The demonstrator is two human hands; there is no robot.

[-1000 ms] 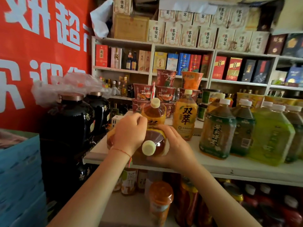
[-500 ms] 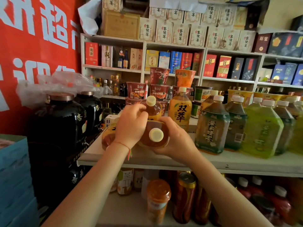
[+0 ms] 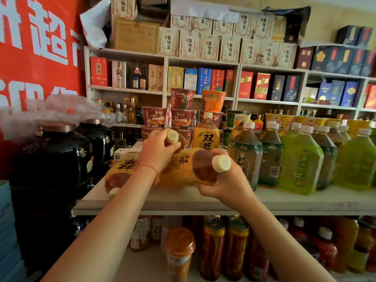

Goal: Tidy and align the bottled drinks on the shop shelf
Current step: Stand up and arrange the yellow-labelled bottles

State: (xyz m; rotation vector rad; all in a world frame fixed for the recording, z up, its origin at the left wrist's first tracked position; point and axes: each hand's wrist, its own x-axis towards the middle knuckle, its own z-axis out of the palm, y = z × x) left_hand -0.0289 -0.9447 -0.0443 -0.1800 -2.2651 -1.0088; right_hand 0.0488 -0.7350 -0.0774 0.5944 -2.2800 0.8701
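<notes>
A person stands at a shop shelf (image 3: 183, 202) and works with both hands. The right hand (image 3: 227, 180) has its grip curled round the neck end of a big orange tea bottle (image 3: 189, 167). This bottle is tipped over on its side, and its cream cap (image 3: 221, 163) points toward the person. The left hand (image 3: 156, 149) reaches over it, with fingers curled on the top of a second orange bottle (image 3: 179, 142) behind; that bottle's cap sticks out between the fingers. A red string sits on the left wrist.

A third orange bottle (image 3: 120, 174) lies flat on the shelf, just left of the arms, partly hidden by the left arm. One more orange bottle (image 3: 206, 133) stands upright behind the hands.

To the right, dark green tea bottles (image 3: 246, 153) and light green bottles (image 3: 301, 161) stand in rows on the same shelf. Cups of noodles (image 3: 183, 117) are stacked behind the orange bottles. Big black jars (image 3: 61, 155) stand to the left, next to a red banner (image 3: 36, 47). More bottles and cans (image 3: 215, 245) sit on the shelf below. Boxes (image 3: 209, 45) fill the far wall shelves.
</notes>
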